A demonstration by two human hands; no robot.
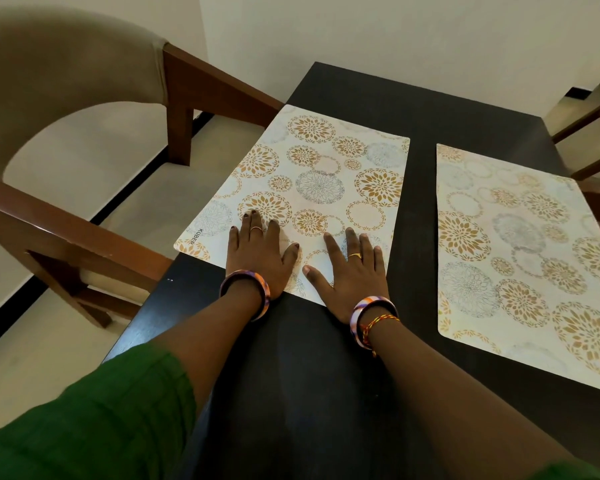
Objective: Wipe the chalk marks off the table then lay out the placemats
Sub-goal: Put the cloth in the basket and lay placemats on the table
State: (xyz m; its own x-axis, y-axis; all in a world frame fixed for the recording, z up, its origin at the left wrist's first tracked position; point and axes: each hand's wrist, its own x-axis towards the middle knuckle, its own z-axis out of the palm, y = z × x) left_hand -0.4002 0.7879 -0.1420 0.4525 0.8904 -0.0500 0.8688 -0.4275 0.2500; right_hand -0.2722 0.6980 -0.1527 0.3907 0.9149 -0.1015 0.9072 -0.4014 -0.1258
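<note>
Green sleeve (94, 420) of my top is right up against the camera, on my left arm, and both forearms stretch out over the dark, nearly black wooden table (291, 393).

Both hands are flat, fingers spread and straight, palms pressing down on the near end of the cream vinyl placemat printed with gold and grey flower circles (323, 174). Left hand (258, 258) sits toward the mat's near-left corner, right hand (354, 271) just beside it near the near-right corner, thumbs close but not touching. Nothing is pinched or gripped, just pressed.

That mat lies flat along the table's left edge, long axis running away from me and leaning a bit to the right, the short end with the KUBER print closest to me. Its far-left corner reaches the table's edge.

To the right of it is a second placemat of the same floral pattern (520, 251), also flat, long axis also running away from me, with a strip of bare table between the two.

Left of the table there's a beige upholstered chair with a brown wooden frame (66, 81). Another wooden chair (593, 126) pokes in at the table's far right.
</note>
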